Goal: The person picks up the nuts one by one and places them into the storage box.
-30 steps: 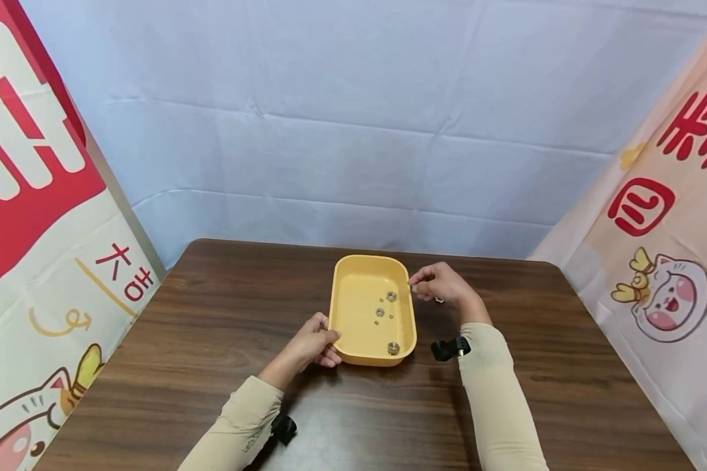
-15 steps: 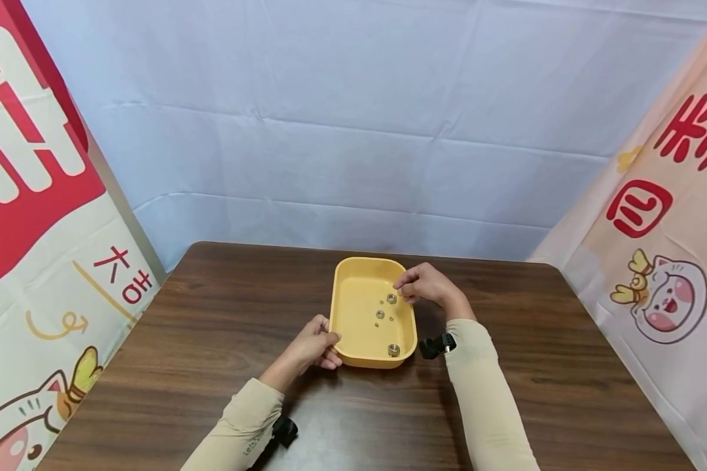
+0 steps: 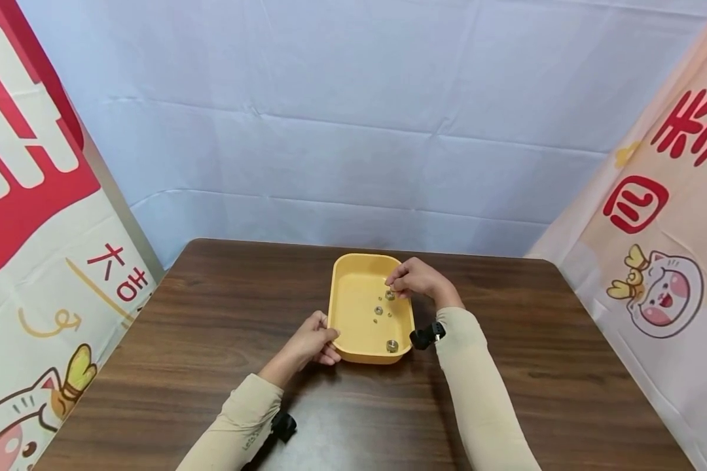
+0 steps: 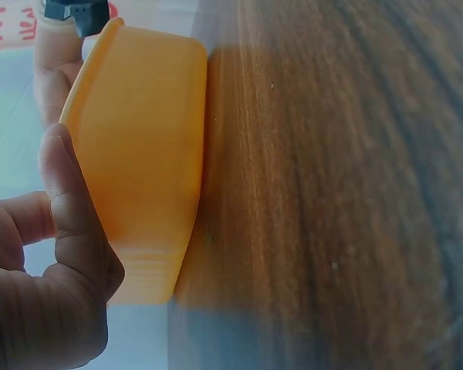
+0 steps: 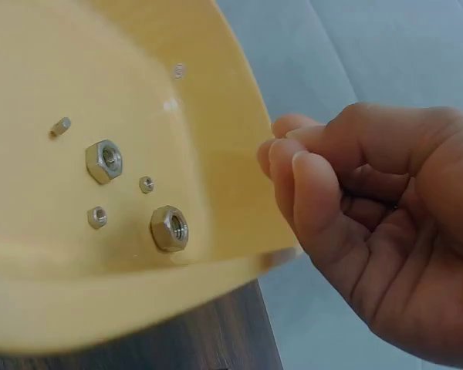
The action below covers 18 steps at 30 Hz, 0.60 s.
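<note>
In the head view, my left hand grips the near left side of a yellow tray, thumb on the rim. My right hand is over the far right part of the tray, fingers curled and fingertips together; I cannot tell whether they pinch anything. Inside the tray lie a large hex nut, a medium nut and several tiny nuts. Another large nut sits at the near right corner. A faint, small pale shape shows against the tray's far part in the right wrist view.
The tray stands on a dark brown wooden table. A pale blue cloth backdrop hangs behind it, with printed cloths at left and right. Black cameras are strapped on both wrists.
My right hand has moved left from outside the tray's right rim, where it pinched a small shiny piece, to over the tray. The left hand keeps its grip.
</note>
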Motion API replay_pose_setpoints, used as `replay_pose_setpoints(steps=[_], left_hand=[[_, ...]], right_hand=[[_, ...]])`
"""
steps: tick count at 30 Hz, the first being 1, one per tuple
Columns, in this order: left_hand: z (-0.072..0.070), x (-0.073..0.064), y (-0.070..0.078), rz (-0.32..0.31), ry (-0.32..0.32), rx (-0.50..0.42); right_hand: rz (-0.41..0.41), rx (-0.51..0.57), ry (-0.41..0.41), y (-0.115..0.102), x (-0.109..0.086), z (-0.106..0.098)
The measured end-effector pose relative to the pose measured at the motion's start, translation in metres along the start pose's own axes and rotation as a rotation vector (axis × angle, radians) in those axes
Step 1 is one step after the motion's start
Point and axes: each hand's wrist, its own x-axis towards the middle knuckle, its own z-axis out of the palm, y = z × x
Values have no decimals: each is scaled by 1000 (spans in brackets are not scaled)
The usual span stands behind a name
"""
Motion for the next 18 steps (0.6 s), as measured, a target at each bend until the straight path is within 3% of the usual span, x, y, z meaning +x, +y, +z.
replay_pose_setpoints(steps=[10,18], left_hand=[[-1,1,0,0,-3,-6],[5,-21,23,13,-28,-17]], right_hand=[[-17,-122,-96,-12,11,15],[18,-170,-124,-12,23,22]])
